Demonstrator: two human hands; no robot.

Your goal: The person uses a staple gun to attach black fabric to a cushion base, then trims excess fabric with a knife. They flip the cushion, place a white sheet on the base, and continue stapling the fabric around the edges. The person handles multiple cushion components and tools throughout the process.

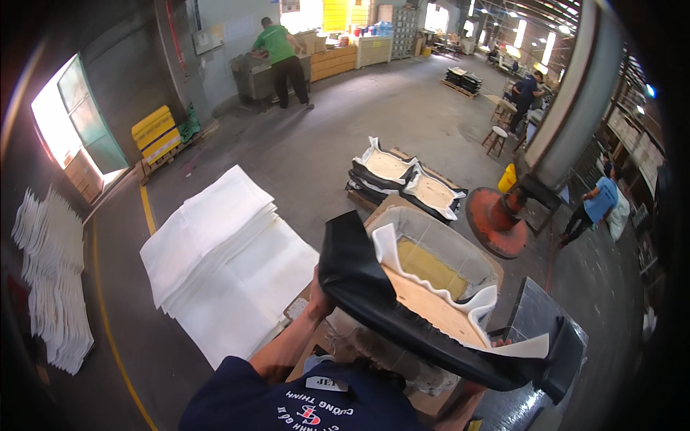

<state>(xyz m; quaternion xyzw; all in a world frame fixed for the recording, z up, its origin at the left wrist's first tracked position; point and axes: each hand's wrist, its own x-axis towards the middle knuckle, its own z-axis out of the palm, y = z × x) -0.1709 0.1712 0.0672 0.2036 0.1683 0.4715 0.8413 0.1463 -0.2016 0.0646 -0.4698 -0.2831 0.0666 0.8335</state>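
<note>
I hold an upholstered seat (431, 305) in front of me. It has a bare wooden board, a wavy white padding edge and a loose black cover draped round the outside. My left hand (319, 296) grips the black cover at the left end, its fingers partly hidden behind it. Toward the right end, a few fingertips of my right hand (501, 343) show at the padding's edge; the cover hides the rest. Beneath the seat stands a plastic-lined bin (471, 251) with a yellowish bottom.
Stacked white padding sheets (230, 251) lie at left, with another pile (50, 266) farther left. Similar seats (431, 190) are stacked beyond the bin. A dark tabletop (535, 316) stands at right, near a column (575, 93) with a red base. Three other people work farther off.
</note>
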